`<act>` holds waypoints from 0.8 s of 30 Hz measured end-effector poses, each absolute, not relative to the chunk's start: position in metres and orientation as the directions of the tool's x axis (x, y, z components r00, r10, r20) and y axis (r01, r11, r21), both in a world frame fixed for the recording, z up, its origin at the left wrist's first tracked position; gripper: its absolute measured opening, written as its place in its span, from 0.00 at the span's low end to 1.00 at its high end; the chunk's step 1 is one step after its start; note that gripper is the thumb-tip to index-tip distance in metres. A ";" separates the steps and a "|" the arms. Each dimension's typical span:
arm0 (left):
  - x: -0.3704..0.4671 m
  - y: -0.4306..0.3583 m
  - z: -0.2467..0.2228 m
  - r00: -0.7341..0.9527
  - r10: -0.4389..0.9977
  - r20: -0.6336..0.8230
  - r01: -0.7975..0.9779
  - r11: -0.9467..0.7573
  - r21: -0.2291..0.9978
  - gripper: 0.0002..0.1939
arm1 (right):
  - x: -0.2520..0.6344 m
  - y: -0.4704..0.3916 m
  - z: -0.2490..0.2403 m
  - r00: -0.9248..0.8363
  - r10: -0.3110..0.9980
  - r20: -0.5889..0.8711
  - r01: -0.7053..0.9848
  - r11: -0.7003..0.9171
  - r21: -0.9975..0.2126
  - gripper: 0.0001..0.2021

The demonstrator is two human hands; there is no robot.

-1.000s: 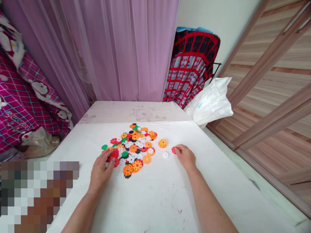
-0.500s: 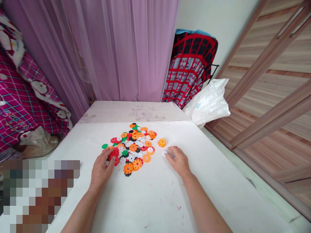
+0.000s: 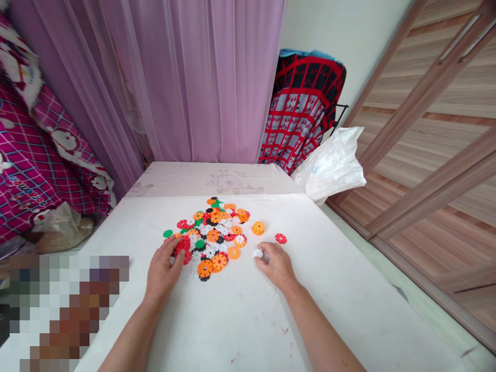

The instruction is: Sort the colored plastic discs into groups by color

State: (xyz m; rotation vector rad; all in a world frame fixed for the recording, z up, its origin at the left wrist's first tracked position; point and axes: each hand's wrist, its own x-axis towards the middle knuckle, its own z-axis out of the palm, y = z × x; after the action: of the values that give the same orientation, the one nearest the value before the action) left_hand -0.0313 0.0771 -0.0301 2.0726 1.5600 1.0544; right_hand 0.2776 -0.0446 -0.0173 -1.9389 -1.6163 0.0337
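A pile of notched plastic snowflake discs (image 3: 213,235) in orange, white, red, green and black lies in the middle of the white-covered table. At the pile's left edge my left hand (image 3: 165,263) curls round red snowflake discs (image 3: 183,249), thumb on the near side and fingers on the far side. My right hand (image 3: 277,263), right of the pile, pinches white snowflake discs (image 3: 258,253) between thumb and fingers; how many is unclear. Just beyond it one red disc (image 3: 281,238) lies flat. Yellow-orange discs (image 3: 258,228) sit together between that disc and the pile.
A white plastic bag (image 3: 329,165) stands at the table's far right corner. Behind the table hang purple curtains (image 3: 201,82), beside a red-and-black patterned cloth (image 3: 298,108). Wooden cabinet doors (image 3: 430,155) line the right side, and a pink checked cloth (image 3: 42,170) is at the left.
My right hand has drawn back slightly toward me and left with the white discs, uncovering the single red disc. My left hand has stayed nearly still.
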 end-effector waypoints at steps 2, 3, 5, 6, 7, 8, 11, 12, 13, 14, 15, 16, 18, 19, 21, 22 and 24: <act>-0.031 0.077 -0.030 0.121 0.926 0.357 0.674 -0.340 0.656 0.24 | 0.277 -0.046 -0.016 0.240 0.900 0.363 0.890 -0.055 -0.453 0.11; -0.031 0.077 -0.030 0.120 0.927 0.356 0.673 -0.340 0.657 0.24 | 0.277 -0.046 -0.016 0.232 0.897 0.375 0.890 -0.041 -0.454 0.11; -0.030 0.077 -0.029 0.119 0.927 0.356 0.671 -0.339 0.659 0.24 | 0.277 -0.045 -0.014 0.226 0.884 0.410 0.888 -0.014 -0.459 0.10; -0.029 0.077 -0.029 0.119 0.927 0.356 0.671 -0.339 0.659 0.24 | 0.276 -0.044 -0.013 0.228 0.876 0.425 0.888 -0.007 -0.460 0.10; -0.029 0.077 -0.029 0.119 0.927 0.357 0.671 -0.340 0.659 0.23 | 0.274 -0.041 -0.011 0.228 0.871 0.436 0.890 -0.005 -0.456 0.09; -0.028 0.077 -0.029 0.121 0.926 0.357 0.670 -0.341 0.659 0.23 | 0.272 -0.037 -0.008 0.225 0.869 0.440 0.896 -0.006 -0.445 0.09; -0.028 0.077 -0.029 0.122 0.926 0.356 0.666 -0.343 0.663 0.23 | 0.263 -0.022 0.004 0.187 0.890 0.416 0.925 -0.016 -0.380 0.11; -0.029 0.077 -0.030 0.124 0.927 0.355 0.665 -0.343 0.663 0.23 | 0.259 -0.016 0.008 0.171 0.902 0.397 0.935 -0.021 -0.355 0.11; -0.029 0.077 -0.030 0.124 0.927 0.354 0.666 -0.342 0.663 0.23 | 0.255 -0.011 0.011 0.155 0.915 0.374 0.944 -0.025 -0.330 0.12; -0.029 0.076 -0.029 0.122 0.927 0.354 0.667 -0.340 0.663 0.23 | 0.250 -0.008 0.013 0.140 0.927 0.347 0.951 -0.028 -0.308 0.12; -0.030 0.076 -0.029 0.120 0.927 0.354 0.668 -0.339 0.663 0.23 | 0.246 -0.005 0.014 0.126 0.938 0.322 0.957 -0.030 -0.288 0.13; -0.030 0.075 -0.029 0.118 0.927 0.355 0.668 -0.339 0.663 0.23 | 0.241 -0.005 0.014 0.112 0.947 0.301 0.962 -0.028 -0.271 0.13; -0.030 0.074 -0.028 0.117 0.927 0.357 0.666 -0.340 0.664 0.23 | 0.231 -0.008 0.011 0.081 0.957 0.277 0.968 -0.009 -0.251 0.13; -0.029 0.074 -0.028 0.118 0.927 0.357 0.666 -0.340 0.664 0.22 | 0.227 -0.012 0.010 0.062 0.959 0.275 0.969 0.008 -0.249 0.12; -0.029 0.073 -0.028 0.120 0.927 0.356 0.668 -0.341 0.661 0.22 | 0.221 -0.018 0.007 0.027 0.959 0.283 0.964 0.050 -0.262 0.11; -0.028 0.074 -0.028 0.122 0.927 0.354 0.670 -0.341 0.660 0.23 | 0.220 -0.021 0.007 0.017 0.957 0.291 0.959 0.067 -0.275 0.11; -0.028 0.074 -0.029 0.123 0.929 0.350 0.671 -0.338 0.661 0.23 | 0.222 -0.021 0.009 0.027 0.951 0.307 0.952 0.069 -0.299 0.12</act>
State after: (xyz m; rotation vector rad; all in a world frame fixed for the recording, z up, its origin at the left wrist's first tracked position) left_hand -0.0280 0.0740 -0.0289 2.0663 1.5554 1.0521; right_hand 0.2218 -0.0209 0.0093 -1.8867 -1.9291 -0.0017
